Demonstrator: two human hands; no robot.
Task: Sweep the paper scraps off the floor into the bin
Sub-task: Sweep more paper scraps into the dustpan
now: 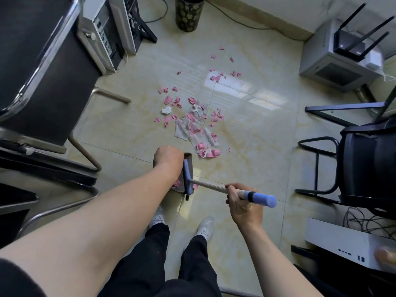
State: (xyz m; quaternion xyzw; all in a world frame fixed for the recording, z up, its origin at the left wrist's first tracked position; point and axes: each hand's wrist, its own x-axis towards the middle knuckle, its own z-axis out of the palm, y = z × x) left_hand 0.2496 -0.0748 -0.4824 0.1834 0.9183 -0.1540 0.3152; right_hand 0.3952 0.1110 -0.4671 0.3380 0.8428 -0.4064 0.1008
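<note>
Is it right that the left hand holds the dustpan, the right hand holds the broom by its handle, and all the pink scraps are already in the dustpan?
Not quite. The left hand holds the dustpan and the right hand holds the broom, but the head view shows most pink scraps still scattered on the floor.

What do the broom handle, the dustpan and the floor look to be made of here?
Broom handle: pale shaft with fine lengthwise lines, perhaps wood or ribbed plastic; its blue end grip looks like smooth matte plastic. Dustpan: dark with a dull sheen, either plastic or metal. Floor: glossy cream tiles, likely glazed ceramic, given the grout lines and window reflections.
</note>
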